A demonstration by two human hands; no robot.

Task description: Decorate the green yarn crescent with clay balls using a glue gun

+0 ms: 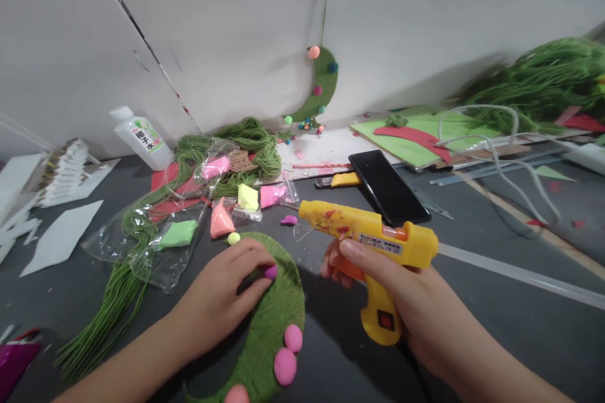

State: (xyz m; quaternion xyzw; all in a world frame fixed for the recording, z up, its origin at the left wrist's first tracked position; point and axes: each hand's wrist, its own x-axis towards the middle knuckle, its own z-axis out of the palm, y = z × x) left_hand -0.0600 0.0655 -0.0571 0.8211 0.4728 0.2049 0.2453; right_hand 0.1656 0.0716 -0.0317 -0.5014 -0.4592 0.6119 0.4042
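Note:
My left hand (236, 283) pinches a small purple clay ball (271, 272) between thumb and fingers, over a green yarn-wrapped crescent (283, 289). Whether the ball touches the crescent I cannot tell. Pink balls (285, 366) sit along the crescent's right edge, an orange ball (237, 394) lower down, and a pale yellow ball (234, 238) by its upper tip. In my right hand (378, 264) is a yellow hot glue gun (368, 230), nozzle pointing left above the table, a clear glue stick (515, 274) sticking out of its back.
A finished-looking crescent (326, 75) hangs at the wall. Around lie bagged clay pieces (222, 217), green yarn (127, 289), a white bottle (142, 138), a black phone (390, 186), a yellow utility knife (345, 180), a white cable (496, 151) and green card (411, 138).

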